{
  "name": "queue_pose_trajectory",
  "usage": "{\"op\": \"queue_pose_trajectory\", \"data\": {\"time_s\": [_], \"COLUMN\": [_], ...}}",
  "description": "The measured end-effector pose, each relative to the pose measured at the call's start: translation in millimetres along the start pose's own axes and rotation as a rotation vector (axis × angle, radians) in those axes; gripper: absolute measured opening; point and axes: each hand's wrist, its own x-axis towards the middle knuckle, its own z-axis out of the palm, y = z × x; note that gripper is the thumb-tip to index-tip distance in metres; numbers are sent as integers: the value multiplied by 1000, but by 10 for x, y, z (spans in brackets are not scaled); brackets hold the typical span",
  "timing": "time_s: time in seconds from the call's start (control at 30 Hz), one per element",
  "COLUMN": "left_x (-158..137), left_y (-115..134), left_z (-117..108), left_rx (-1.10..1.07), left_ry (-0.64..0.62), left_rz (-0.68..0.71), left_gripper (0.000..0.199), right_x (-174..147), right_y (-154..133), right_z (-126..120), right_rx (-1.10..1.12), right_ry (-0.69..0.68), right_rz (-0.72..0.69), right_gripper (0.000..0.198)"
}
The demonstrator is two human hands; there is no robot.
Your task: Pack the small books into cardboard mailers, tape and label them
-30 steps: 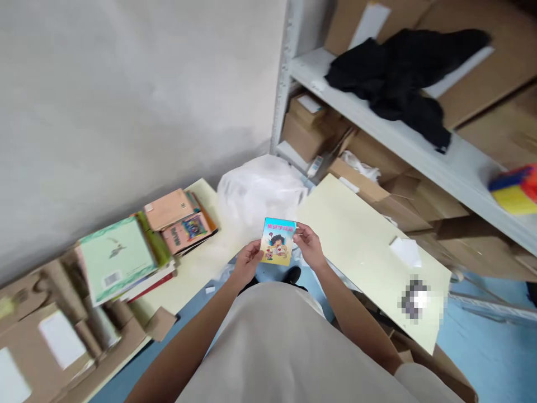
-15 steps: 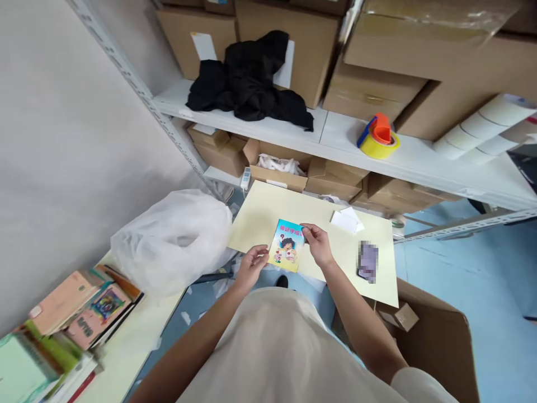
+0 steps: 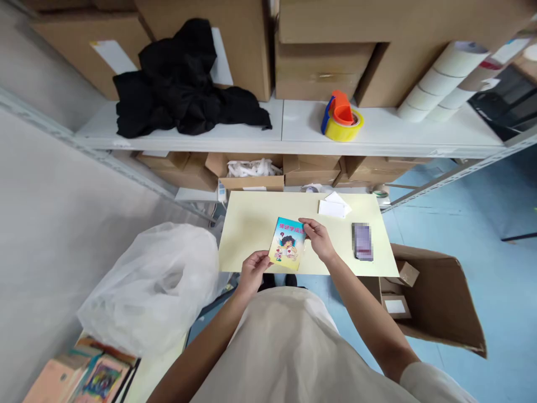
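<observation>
A small booklet (image 3: 287, 244) with a blue-to-yellow cover, pink lettering and a cartoon figure is held up over the near part of the pale yellow table (image 3: 247, 224). My left hand (image 3: 254, 271) pinches its lower left corner. At its upper right edge, my right hand (image 3: 318, 238) grips it between thumb and fingers. The cover faces up towards me. White cards (image 3: 334, 206) lie on the table beyond my right hand, and a phone (image 3: 362, 242), blurred out, lies to the right.
A shelf (image 3: 251, 140) behind the table bears black cloth (image 3: 184, 84), a tape dispenser (image 3: 343, 120) and paper rolls (image 3: 440, 81). A white plastic bag (image 3: 155, 285) bulges at left, near stacked books (image 3: 98, 380). An open carton (image 3: 444, 302) stands right of the table.
The view has turned to the right, so the shelf and table now look level. Both hands still hold the booklet in much the same place before me.
</observation>
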Motion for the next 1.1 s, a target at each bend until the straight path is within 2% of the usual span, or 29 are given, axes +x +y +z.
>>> {"op": "queue_pose_trajectory", "data": {"time_s": [0.27, 0.4, 0.53, 0.67, 0.73, 0.83, 0.97, 1.1], "left_x": [356, 448, 483, 500, 500, 486, 470, 467], "left_y": [175, 190, 203, 238, 270, 344, 446, 450], "left_z": [-184, -244, -227, -213, -236, -281, -267, -156], "left_rx": [-84, -134, -112, 80, 96, 35, 157, 203], "left_ry": [-104, -159, -253, -301, -311, -327, -250, -216], "left_rz": [-36, -105, -139, -37, -11, 16, 155, 145], "left_gripper": [34, 36, 36, 34, 43, 57, 46, 35], "right_x": [1, -41, -44, 47, 110, 195, 273, 318], "right_y": [-16, 8, -116, -275, -333, -414, -529, -559], "right_z": [53, 84, 89, 90, 86, 87, 141, 166], "right_rx": [62, -97, -324, -425, -388, -301, -291, -240], "right_ry": [-9, -16, -83, -125, -151, -215, -285, -199], "right_rz": [-21, -150, -268, -345, -319, -219, -177, -154], "right_gripper": [33, 34, 39, 20, 17, 26, 35, 44]}}
